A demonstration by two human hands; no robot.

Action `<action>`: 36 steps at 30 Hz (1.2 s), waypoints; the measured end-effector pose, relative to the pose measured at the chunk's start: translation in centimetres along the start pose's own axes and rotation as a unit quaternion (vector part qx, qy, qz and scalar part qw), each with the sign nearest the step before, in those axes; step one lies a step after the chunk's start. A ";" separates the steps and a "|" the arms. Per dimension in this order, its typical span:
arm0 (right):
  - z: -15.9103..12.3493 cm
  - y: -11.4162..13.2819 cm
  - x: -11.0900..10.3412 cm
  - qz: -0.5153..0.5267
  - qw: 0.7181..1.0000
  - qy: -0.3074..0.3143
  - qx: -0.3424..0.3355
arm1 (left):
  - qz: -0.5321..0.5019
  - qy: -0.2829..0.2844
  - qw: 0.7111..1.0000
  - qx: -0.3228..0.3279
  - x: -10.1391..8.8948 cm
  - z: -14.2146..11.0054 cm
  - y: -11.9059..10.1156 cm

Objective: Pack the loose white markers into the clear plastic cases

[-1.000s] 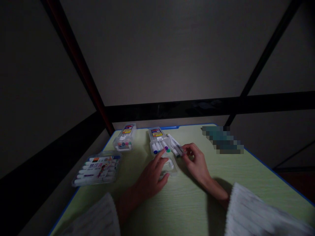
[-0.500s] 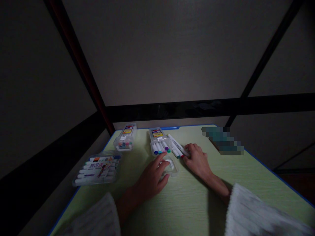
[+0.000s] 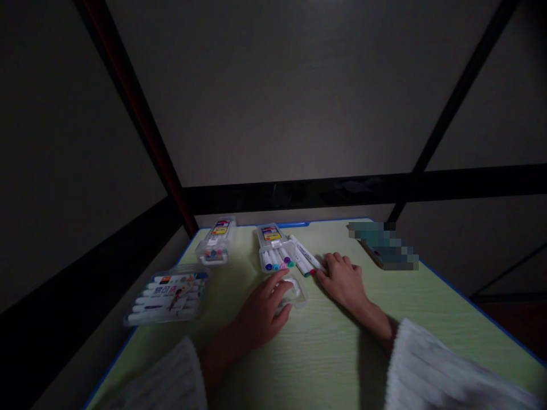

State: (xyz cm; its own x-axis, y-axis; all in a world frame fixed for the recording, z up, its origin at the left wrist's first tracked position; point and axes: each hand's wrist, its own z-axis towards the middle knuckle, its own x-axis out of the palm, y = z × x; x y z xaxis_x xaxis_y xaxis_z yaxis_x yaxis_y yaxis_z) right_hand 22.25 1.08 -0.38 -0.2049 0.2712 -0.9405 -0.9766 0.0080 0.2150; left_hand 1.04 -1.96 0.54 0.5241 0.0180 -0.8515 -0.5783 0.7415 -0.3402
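Observation:
My left hand (image 3: 260, 310) lies on the light green table (image 3: 325, 353). Its fingers are spread, the index tip by the near end of an open clear marker box (image 3: 276, 250) and the thumb under the box's clear lid (image 3: 297, 290). The box holds several white markers with coloured ends. My right hand (image 3: 344, 279) rests palm down just right of a few loose markers (image 3: 305, 259). Its loosely bent fingertips touch their near ends, and nothing is lifted.
A second clear marker box (image 3: 216, 242) stands at the back left. A flat clear case of markers (image 3: 168, 290) lies by the table's left edge. A blurred-out object (image 3: 382, 245) sits at the back right. Dark frame bars and walls surround the table.
My right hand held a marker pinched above the loose ones one second ago; that marker now lies with them and the hand has settled flat. My left hand has barely moved.

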 end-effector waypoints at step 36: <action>0.6 0.3 0.6 0.495 0.845 -0.201 -0.011 | 0.018 -0.011 1.000 0.020 0.3 0.0 0.2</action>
State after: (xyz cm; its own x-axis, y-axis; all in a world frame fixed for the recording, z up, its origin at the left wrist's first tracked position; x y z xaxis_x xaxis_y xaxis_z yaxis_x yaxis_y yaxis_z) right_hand 21.89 1.83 -0.69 -0.8876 0.4400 -0.1365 -0.3421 -0.4311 0.8349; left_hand 1.05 -1.83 0.21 0.5172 0.0586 -0.8539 -0.5715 0.7663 -0.2936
